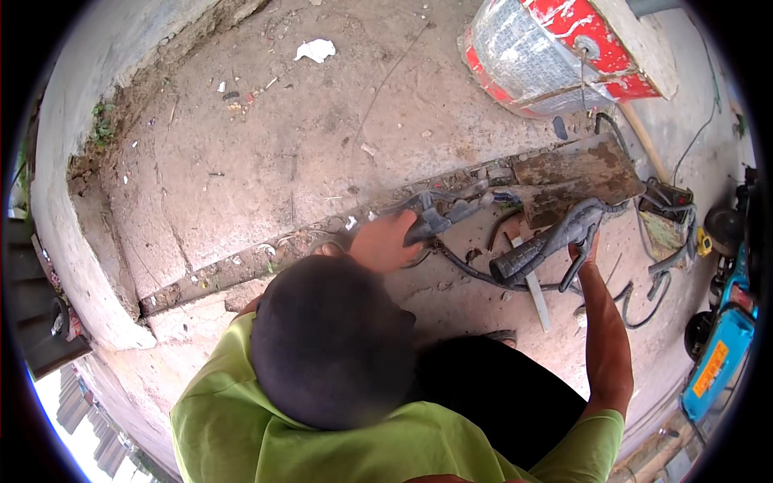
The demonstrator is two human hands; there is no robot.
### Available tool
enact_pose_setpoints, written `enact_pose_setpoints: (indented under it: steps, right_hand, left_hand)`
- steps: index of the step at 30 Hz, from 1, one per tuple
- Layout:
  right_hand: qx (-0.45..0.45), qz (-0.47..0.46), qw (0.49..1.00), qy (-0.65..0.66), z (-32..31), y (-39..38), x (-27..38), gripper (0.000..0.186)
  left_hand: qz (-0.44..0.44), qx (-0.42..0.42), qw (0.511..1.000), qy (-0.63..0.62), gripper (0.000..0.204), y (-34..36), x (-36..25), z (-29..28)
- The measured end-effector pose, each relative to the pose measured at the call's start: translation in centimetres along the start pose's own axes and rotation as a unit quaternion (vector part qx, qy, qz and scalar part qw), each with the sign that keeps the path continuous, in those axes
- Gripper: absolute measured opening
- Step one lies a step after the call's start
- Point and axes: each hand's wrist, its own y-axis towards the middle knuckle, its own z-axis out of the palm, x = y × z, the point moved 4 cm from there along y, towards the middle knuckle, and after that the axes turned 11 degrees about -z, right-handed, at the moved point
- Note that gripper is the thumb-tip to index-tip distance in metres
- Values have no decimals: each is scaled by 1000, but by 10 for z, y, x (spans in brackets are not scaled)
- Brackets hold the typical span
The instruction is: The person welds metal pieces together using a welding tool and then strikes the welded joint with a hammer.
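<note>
A dark grey metal handlebar assembly with black ribbed rubber grips and trailing black cables [515, 233] sits just above the cracked concrete floor [266, 161], at about two o'clock from the head in the green shirt. The left hand [385, 241] has its fingers wrapped around the left end of the bar, near its lever housing. The right hand [584, 256] reaches up at the bar's right side, its fingers at the brake lever under the right grip [527, 258]; how tightly they close there I cannot tell.

I judge the bar stiff and fairly heavy, a rigid steel piece that will not bend. The ribbed grips offer the surest hold; the levers pivot and the cables are floppy and apt to snag.

A rusty brown flat metal plate [576, 181] lies at twelve o'clock from the bar, and a red-and-silver drum [547, 52] lies beyond it.
</note>
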Motion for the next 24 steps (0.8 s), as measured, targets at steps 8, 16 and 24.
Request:
enact_pose_setpoints:
  steps: [8,16,24]
  right_hand:
    - [22,1,1000,6,-4,-3,3,31]
    - [56,-66,980,-178,-7,3,9,24]
    - [8,-5,1000,15,64,-14,16,27]
  left_hand:
    - [-336,202,829,-399,34,9,-42,-25]
    - [-184,141,916,-327,53,9,9,11]
    - [-165,111,970,-143,68,4,-8,-13]
